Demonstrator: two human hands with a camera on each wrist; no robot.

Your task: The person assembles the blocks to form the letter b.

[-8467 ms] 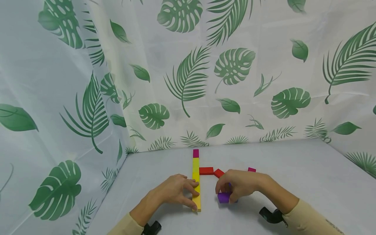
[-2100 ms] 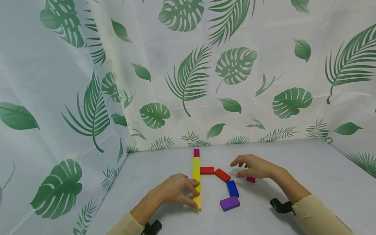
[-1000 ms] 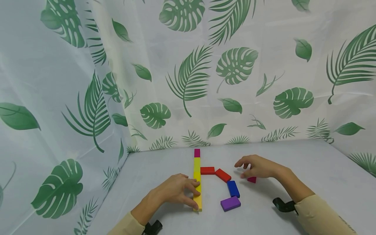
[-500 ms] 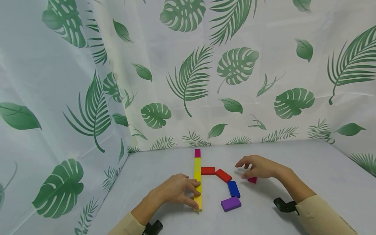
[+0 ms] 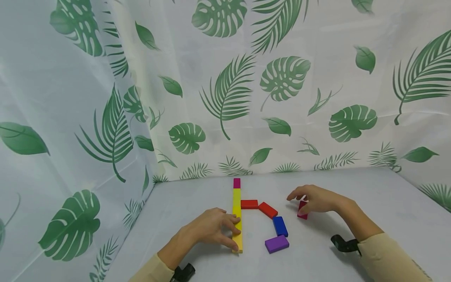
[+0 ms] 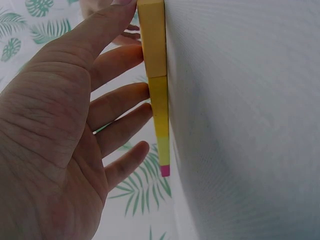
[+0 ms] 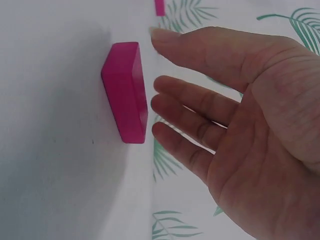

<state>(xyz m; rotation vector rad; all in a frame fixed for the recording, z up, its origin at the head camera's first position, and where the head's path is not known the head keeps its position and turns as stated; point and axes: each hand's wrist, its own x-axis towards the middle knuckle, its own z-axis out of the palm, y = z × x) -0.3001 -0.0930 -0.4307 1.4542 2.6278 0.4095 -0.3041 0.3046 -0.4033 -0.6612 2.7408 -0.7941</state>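
Observation:
My left hand [image 5: 211, 229] rests its fingertips on a straight row of yellow blocks [image 5: 237, 207]. In the left wrist view its thumb and fingers [image 6: 120, 107] lie relaxed along the row's side. A magenta block [image 5: 237, 183] caps the row's far end. To the right, a red block [image 5: 249, 204], a tilted red block [image 5: 268, 210], a blue block [image 5: 280, 226] and a purple block [image 5: 276, 244] curve round toward me. My right hand [image 5: 318, 199] hovers over a loose magenta block [image 7: 125, 95], its fingers loosely spread and apart from the block.
The blocks lie on a white-covered table [image 5: 197, 266]. Behind it hangs a white curtain [image 5: 225, 156] with green leaf prints, and another leaf-print sheet [image 5: 56, 168] stands along the left. Black wrist cameras [image 5: 343, 243] sit by both sleeves.
My right hand has let go of the purple block, left it at the curve's near end, and moved right over the loose magenta block. My left hand has stayed on the yellow row.

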